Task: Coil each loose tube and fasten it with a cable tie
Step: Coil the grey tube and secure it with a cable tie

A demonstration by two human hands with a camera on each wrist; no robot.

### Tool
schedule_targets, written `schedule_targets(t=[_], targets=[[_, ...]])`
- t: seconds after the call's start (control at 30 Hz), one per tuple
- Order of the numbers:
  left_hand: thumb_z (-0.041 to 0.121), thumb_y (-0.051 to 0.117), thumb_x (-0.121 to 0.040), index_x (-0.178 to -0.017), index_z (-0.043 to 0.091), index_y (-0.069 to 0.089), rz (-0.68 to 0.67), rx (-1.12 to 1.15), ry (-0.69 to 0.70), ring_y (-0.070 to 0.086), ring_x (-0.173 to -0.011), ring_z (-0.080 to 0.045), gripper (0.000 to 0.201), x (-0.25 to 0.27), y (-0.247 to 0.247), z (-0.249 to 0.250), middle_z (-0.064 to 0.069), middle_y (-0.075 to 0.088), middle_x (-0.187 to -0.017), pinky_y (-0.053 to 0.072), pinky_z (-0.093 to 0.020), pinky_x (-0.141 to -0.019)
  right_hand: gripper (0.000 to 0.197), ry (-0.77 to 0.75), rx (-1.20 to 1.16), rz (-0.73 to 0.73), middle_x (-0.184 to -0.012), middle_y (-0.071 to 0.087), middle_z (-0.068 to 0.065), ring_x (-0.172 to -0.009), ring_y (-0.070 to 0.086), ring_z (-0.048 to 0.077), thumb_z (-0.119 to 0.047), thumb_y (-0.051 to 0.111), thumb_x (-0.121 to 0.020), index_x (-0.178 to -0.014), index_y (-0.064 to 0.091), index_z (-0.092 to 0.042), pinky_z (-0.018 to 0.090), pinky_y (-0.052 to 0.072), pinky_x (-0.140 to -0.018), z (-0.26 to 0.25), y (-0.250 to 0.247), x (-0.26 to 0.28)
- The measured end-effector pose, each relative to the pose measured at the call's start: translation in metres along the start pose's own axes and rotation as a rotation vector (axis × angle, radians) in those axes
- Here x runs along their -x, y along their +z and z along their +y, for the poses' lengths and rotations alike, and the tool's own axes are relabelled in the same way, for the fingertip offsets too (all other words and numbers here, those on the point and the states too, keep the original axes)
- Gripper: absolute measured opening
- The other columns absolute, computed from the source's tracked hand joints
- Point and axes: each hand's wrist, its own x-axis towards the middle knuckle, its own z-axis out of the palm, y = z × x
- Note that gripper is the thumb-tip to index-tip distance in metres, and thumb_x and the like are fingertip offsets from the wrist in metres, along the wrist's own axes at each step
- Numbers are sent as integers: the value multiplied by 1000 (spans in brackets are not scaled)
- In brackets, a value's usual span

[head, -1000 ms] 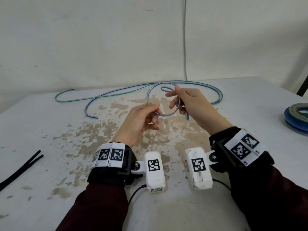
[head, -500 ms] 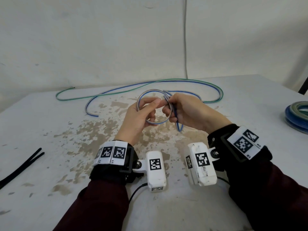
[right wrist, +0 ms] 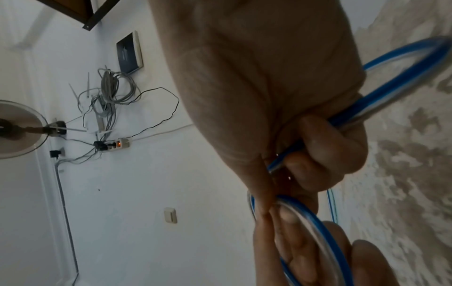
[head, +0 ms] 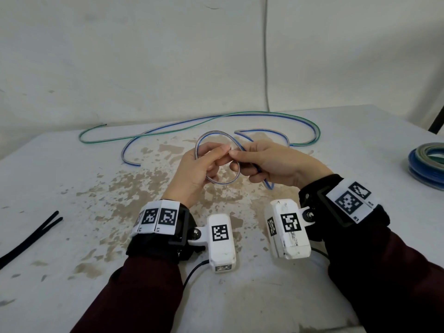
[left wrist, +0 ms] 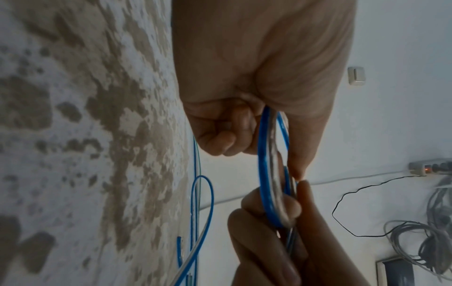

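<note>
Both hands have drawn together since a second ago, thumbs now touching over the loop. Left hand (head: 194, 173) pinches the blue tube (head: 217, 182) coil, held above the table (head: 72, 236); right hand (head: 276, 168) curls round its crossing and tail. Green tube (head: 144, 134) lies behind, ties (head: 28, 239) far left.
</note>
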Motion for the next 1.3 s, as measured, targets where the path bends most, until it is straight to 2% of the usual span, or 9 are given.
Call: schedule_targets(t=[0.13, 0.27, 0.37, 0.5, 0.63, 0.7, 0.83, 1.07, 1.3], targets=[[17, 63, -88, -75, 17, 64, 4, -12, 16, 25, -43, -10, 13, -2, -2, 0, 8, 29, -48, 29, -28, -52, 52, 70, 17, 100, -72, 55, 1, -49, 25, 8, -51, 36, -99, -88, 69, -12, 17, 20, -40, -3, 3, -3], [16, 65, -87, -73, 16, 60, 12, -32, 29, 25, -44, -12, 15, -3, -7, 1, 6, 28, -50, 32, -28, -51, 38, -70, 113, 255, -80, 57, 3, -56, 41, 8, -29, 42, -102, -87, 71, -10, 16, 39, -49, -3, -4, -3], [15, 65, -87, -72, 16, 57, 37, -44, 36, 24, -45, -13, 18, -4, -10, 0, 5, 28, -51, 36, -27, -49, 31, -49, -3, 205, -64, 44, -4, -52, 33, 7, -17, 40, -102, -90, 67, -6, 16, 27, -44, -7, -12, 1], [15, 66, -88, -70, 19, 62, 38, -15, 61, 24, -47, -14, 19, -4, -10, 2, 5, 30, -49, 38, -24, -47, 38, 29, 35, 182, -48, 21, -10, -43, 17, 8, -34, 36, -103, -105, 64, -8, 20, 13, -42, -7, -10, 2], [15, 65, -88, -73, 16, 66, 27, -56, 100, 23, -43, -12, 16, -2, -10, 2, 2, 28, -49, 42, -23, -45, 32, 15, -16, 81, -57, 41, -2, -47, 34, 8, -20, 35, -104, -106, 63, -3, 19, 30, -44, -1, 0, -1], [14, 64, -89, -75, 12, 66, 15, -84, 115, 23, -42, -12, 14, -1, -9, 3, 1, 28, -50, 43, -23, -45, 32, 22, -61, 61, -58, 41, -1, -47, 31, 7, -18, 35, -103, -107, 62, -1, 18, 25, -41, -2, 2, -2], [12, 63, -90, -79, 11, 65, -11, -94, 124, 33, -38, -6, 11, 2, -5, 6, -4, 29, -56, 45, -22, -45, 40, 61, -60, 55, -49, 20, -8, -43, 15, 5, -36, 35, -103, -91, 65, -13, 17, 10, -39, -4, 4, -1], [20, 63, -90, -76, 16, 63, 34, -89, 89, 35, -40, -7, 15, 1, -6, 8, 3, 54, -52, 29, -18, -41, 40, 2, -88, 169, -51, 32, -6, -42, 19, 5, -34, 40, -102, -98, 68, -7, 15, 18, -35, -6, -1, -2], [16, 62, -91, -79, 15, 61, 140, -85, 149, 41, -43, -7, 12, 1, -6, 9, -1, 71, -71, 35, -16, -42, 36, 37, -86, 172, -60, 50, 1, -42, 40, 6, -33, 43, -101, -98, 64, -5, 16, 27, -35, -4, 5, -3]])
